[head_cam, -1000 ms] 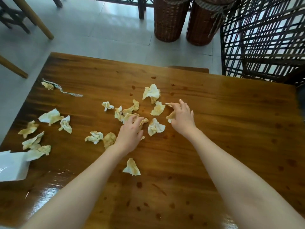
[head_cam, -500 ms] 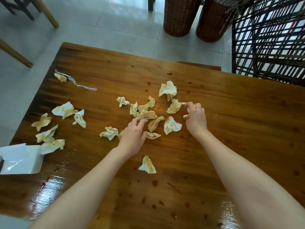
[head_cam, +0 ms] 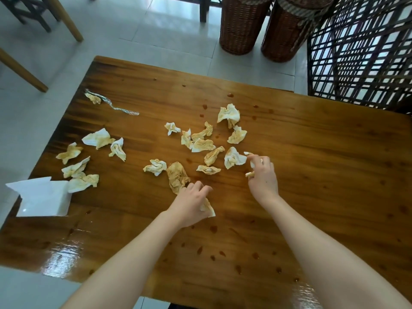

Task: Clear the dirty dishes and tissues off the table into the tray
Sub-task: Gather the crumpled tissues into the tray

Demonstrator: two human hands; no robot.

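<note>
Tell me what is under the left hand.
A crumpled stained tissue sticks out from under the left hand, lying on the table. The hand covers most of it, so whether the fingers grip it cannot be seen.

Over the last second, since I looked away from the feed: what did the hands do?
The left hand pulled back toward the person, onto the near tissue. The right hand closed on a small tissue scrap. The other tissues, the fork and the white box stayed put.
</note>
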